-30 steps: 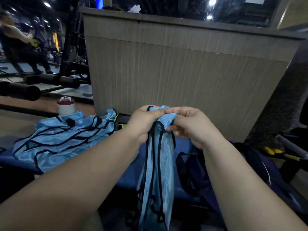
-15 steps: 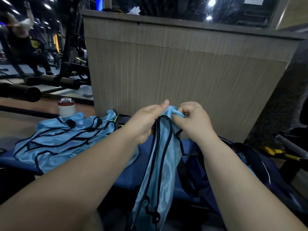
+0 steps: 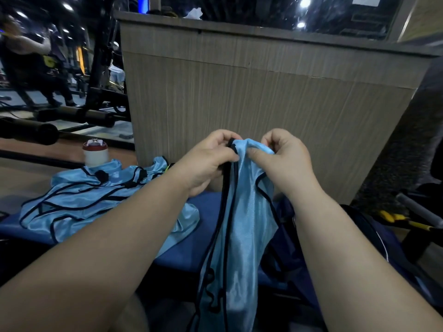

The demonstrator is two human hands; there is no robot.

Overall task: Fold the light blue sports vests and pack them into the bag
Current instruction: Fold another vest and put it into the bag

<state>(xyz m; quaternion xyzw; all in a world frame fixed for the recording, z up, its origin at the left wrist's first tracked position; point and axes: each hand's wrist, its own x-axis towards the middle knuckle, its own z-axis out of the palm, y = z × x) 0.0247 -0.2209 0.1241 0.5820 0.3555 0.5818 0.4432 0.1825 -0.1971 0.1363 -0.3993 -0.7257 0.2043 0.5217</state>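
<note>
A light blue sports vest (image 3: 242, 226) with black trim hangs straight down in front of me, held up by its top edge. My left hand (image 3: 208, 161) pinches the left part of that edge and my right hand (image 3: 282, 159) pinches the right part, the two hands a short way apart. A heap of more light blue vests (image 3: 96, 202) lies on the blue bench (image 3: 206, 207) to the left. The dark navy bag (image 3: 374, 238) sits at the right, partly hidden behind my right forearm and the hanging vest.
A wood-panelled counter (image 3: 263, 97) stands close behind the bench. A white bottle with a red cap (image 3: 95, 153) stands beyond the vest heap. Dark gym equipment (image 3: 72, 113) and a person fill the far left. Yellow-handled gear (image 3: 402, 220) lies at the right.
My hands have drawn slightly apart along the vest's top edge, and the hanging cloth has spread wider than the narrow strip it formed a second ago.
</note>
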